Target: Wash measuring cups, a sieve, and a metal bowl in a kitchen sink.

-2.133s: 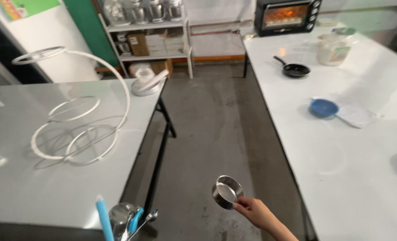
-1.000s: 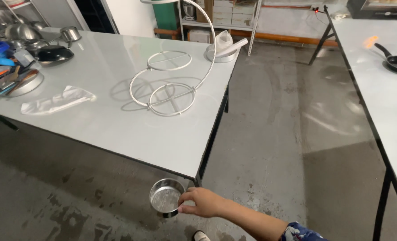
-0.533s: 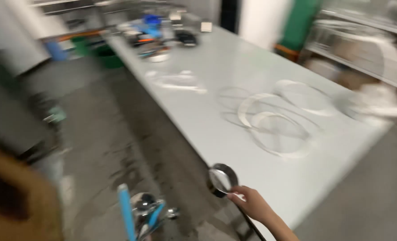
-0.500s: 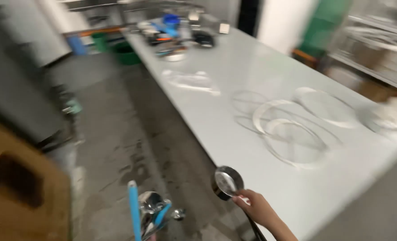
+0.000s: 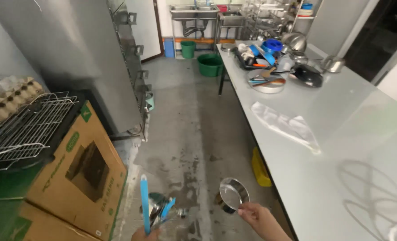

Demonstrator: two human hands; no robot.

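since the blurred view half a second ago, the view has swung down the aisle, the wire rings on the table now out of sight, and the cup (image 5: 233, 193) sits nearer mid-frame. right hand (image 5: 260, 217) pinches the small steel cup by its rim, tilted, beside the table (image 5: 341, 134) edge. left hand (image 5: 145, 234), barely in view at the bottom, is closed around a bunch of utensils (image 5: 156, 207), blue handles upright. cardboard boxes (image 5: 80, 172) and a wire rack (image 5: 26, 127) stand left; a plastic bag (image 5: 285, 125) and piled dishes (image 5: 278, 58) lie on the table, green bins (image 5: 209, 64) beyond.
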